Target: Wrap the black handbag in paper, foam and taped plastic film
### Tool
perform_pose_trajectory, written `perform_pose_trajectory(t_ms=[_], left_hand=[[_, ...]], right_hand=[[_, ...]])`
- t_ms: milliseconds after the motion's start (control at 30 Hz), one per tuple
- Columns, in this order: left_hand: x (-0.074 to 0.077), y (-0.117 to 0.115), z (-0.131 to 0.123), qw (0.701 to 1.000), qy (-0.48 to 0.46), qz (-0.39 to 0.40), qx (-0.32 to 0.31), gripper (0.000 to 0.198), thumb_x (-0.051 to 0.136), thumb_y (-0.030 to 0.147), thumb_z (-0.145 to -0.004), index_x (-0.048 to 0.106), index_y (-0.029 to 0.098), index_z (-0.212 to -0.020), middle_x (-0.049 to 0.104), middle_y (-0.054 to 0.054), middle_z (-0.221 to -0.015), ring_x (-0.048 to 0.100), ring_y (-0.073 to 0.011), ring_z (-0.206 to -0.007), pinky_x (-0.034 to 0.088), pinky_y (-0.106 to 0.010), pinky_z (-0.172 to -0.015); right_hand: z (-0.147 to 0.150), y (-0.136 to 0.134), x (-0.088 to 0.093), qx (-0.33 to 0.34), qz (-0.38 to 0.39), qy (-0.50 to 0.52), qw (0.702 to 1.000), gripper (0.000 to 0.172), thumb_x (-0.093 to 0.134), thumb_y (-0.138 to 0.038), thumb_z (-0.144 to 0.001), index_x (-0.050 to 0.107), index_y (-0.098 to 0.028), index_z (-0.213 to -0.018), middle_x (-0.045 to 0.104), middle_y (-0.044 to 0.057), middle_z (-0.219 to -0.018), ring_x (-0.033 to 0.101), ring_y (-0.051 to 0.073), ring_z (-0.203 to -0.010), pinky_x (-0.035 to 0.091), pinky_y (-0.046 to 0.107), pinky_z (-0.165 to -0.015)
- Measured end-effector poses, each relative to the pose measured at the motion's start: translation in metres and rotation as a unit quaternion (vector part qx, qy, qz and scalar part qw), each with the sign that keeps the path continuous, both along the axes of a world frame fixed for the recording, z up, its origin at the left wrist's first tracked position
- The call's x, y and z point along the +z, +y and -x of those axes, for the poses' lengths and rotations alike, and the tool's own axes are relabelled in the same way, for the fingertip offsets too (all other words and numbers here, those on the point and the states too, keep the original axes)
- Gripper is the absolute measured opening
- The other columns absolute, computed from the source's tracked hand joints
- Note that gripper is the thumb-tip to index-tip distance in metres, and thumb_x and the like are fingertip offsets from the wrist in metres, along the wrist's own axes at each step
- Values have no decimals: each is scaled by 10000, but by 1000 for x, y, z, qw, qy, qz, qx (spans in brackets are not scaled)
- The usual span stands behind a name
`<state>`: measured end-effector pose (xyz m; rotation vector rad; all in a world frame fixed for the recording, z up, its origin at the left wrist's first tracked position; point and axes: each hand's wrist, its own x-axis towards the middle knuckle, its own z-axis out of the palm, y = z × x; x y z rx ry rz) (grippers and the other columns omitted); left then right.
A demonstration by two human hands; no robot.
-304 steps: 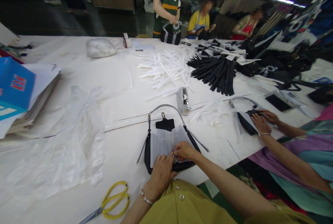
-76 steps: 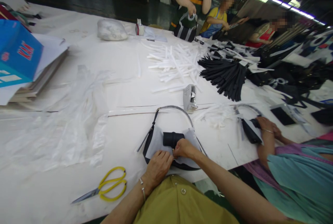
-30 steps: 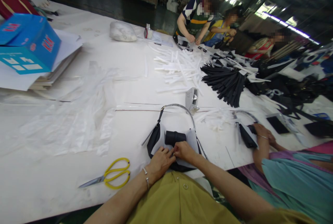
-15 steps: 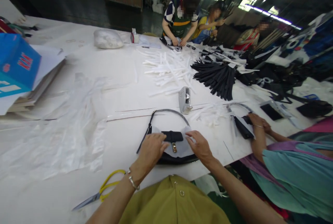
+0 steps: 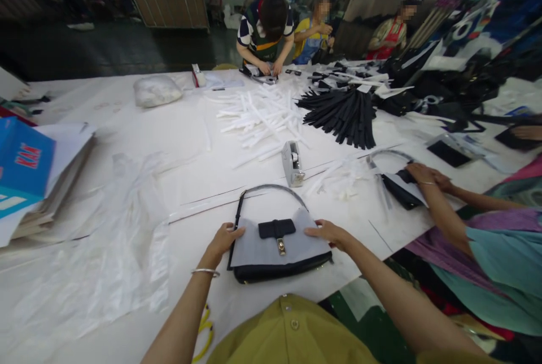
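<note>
A black handbag [image 5: 279, 272] lies on the white table in front of me, its strap [image 5: 271, 187] arched away from me. A pale grey sheet [image 5: 254, 248] covers most of its front. The dark flap [image 5: 276, 228] with a gold clasp [image 5: 281, 246] shows over the sheet. My left hand [image 5: 223, 241] grips the left side of the bag, thumb on the sheet. At the opposite side my right hand [image 5: 331, 232] holds on the same way, its fingers partly hidden behind the edge.
A tape dispenser [image 5: 293, 164] stands beyond the strap. White strips [image 5: 254, 113] and black straps [image 5: 342, 115] are heaped farther off. To the right, a co-worker's hands [image 5: 427, 175] handle another bag. Yellow scissor handles [image 5: 206, 333] show below my left arm; a blue box [image 5: 25, 155] is at left.
My hands have moved apart from above the flap to the bag's two sides. The grey sheet now lies flatter across the front. The view has shifted, partly hiding the scissors.
</note>
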<state>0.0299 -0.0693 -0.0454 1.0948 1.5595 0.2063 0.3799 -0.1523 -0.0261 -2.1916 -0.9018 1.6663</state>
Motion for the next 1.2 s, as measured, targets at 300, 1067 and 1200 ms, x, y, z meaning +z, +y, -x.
perform_pose_trajectory(t_ms=[300, 1067, 1200], left_hand=[[52, 6, 8, 974, -200, -103, -15, 622, 785, 437, -630, 609, 150, -1152, 678, -122, -1171, 611, -289, -1106, 482, -392, -966], [132, 9, -28, 941, -23, -194, -276, 414, 393, 533, -902, 640, 217, -798, 675, -6, -789, 610, -203, -803, 450, -297, -745], [143, 32, -48, 892, 122, -163, -403, 245, 593, 474, -749, 646, 235, -744, 677, 18, -704, 588, -188, -675, 363, -272, -575]], right_hand=[[-1, -7, 17, -78, -242, 108, 961, 908, 846, -391, -566, 404, -202, -1336, 585, 150, -1318, 604, 307, -1152, 520, 448, -966], [-49, -49, 62, -3, -369, -31, 929, 563, 570, -260, -791, 501, -234, -1349, 516, 93, -1414, 507, 255, -1274, 449, 424, -1056], [-56, -16, 104, -46, -335, -12, 941, 377, 599, -389, -812, 672, -208, -1134, 672, 86, -1215, 618, 258, -1107, 475, 393, -995]])
